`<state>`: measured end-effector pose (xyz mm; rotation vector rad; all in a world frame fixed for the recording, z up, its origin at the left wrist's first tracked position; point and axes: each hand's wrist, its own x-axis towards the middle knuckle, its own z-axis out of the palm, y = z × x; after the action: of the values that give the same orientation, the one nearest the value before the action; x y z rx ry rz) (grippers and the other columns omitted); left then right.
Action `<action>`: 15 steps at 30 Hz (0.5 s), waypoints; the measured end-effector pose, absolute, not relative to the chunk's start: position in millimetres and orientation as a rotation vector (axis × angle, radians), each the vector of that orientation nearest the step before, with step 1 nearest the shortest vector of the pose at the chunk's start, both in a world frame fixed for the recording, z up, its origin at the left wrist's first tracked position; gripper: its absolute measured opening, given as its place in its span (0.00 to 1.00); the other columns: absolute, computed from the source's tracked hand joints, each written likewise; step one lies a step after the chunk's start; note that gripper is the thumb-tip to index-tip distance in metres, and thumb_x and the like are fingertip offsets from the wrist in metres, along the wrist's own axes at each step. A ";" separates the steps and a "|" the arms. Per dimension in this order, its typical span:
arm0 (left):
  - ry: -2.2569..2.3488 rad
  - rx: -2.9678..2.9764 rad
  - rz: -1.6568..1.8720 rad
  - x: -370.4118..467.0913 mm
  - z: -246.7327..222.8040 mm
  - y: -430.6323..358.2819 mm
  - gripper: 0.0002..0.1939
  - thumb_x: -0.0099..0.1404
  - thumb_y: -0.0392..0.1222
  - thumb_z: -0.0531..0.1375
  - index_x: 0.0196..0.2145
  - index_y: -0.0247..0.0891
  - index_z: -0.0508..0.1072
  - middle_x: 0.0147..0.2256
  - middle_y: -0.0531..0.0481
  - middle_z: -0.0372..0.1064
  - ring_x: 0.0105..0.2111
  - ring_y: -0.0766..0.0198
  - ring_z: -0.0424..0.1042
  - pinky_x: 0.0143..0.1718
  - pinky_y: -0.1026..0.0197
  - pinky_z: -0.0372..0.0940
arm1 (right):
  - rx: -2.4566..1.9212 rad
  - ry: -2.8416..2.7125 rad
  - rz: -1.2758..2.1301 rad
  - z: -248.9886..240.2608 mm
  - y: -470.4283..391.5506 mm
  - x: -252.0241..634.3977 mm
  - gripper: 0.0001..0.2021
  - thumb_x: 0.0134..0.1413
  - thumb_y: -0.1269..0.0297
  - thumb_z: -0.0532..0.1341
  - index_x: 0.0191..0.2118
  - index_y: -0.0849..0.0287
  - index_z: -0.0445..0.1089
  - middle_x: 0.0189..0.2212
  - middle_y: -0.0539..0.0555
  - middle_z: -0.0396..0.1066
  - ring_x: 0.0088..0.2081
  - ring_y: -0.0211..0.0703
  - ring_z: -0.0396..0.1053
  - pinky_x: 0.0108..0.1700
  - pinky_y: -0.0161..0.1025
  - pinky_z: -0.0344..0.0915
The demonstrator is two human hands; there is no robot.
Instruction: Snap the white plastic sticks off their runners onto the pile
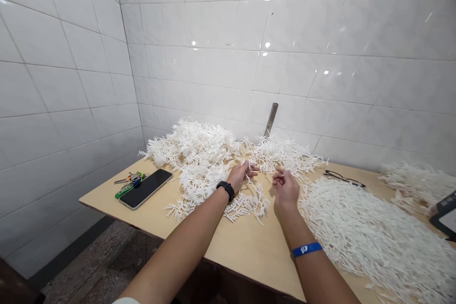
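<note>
My left hand (239, 176), with a black watch on its wrist, is closed on a white branched plastic piece (251, 168) whose thin arms stick out past the fingers. To its right, a short gap away, my right hand (287, 189) is raised over the bare tabletop with its fingers curled in. Whatever it pinches, if anything, is too small to make out. A blue band circles the right forearm. Tangled white branched pieces (199, 147) heap up behind and left of my left hand, and more branched pieces (285, 154) lie behind my right hand.
Loose white strands (370, 232) spread in a broad pile at right. Black-framed glasses (344, 178) lie behind it. A phone (146, 189) and keys (131, 178) sit at left. A metal strip (271, 118) stands against the tiled wall. A dark-edged object (445, 216) is at far right.
</note>
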<state>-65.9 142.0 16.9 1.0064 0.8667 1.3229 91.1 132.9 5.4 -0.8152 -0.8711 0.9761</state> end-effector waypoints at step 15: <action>0.781 1.232 1.128 -60.0 10.0 139.1 0.27 0.56 0.62 0.59 0.35 0.30 0.74 0.21 0.53 0.60 0.22 0.70 0.61 0.29 0.64 0.58 | -0.958 -1.382 1.277 1.2 130.7 68.6 0.26 0.38 0.38 0.65 0.24 0.62 0.71 0.18 0.49 0.65 0.17 0.33 0.54 0.19 0.34 0.46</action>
<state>-60.0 139.1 10.0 1.2318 0.7809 1.1278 68.6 130.7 1.2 -0.9582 -1.3824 1.2771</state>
